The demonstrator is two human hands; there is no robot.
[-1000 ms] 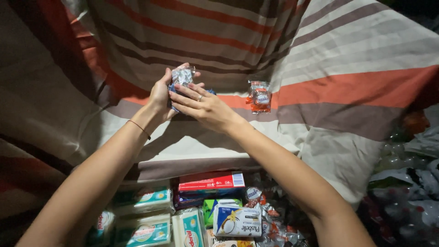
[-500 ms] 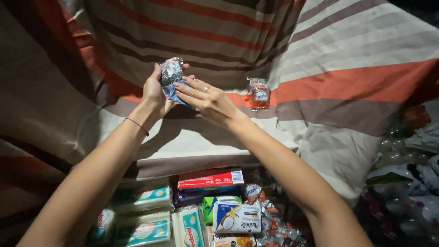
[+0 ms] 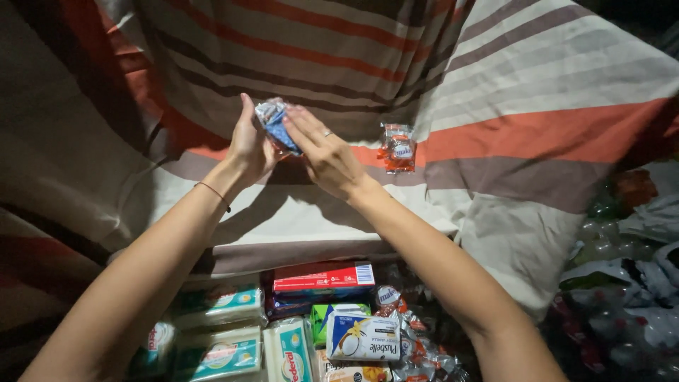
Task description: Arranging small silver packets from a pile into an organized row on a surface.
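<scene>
Both hands have risen since before, packet now upright between them over the striped cloth [image 3: 495,141]. Left hand [image 3: 249,145] curled on the crinkly silver-blue foil packet [image 3: 276,124], right hand [image 3: 322,152] flat, fingers pressed against it. Soft orange-grey fabric, creased. Small clear candy pack [image 3: 399,147] lies just beside. Glossy boxes [image 3: 324,277] and wrapped bars below, dim, partly cut off; packet's back hidden

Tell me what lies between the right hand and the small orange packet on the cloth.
Head view: only bare striped cloth separates the right hand from the small orange packet; nothing else lies there.
</scene>
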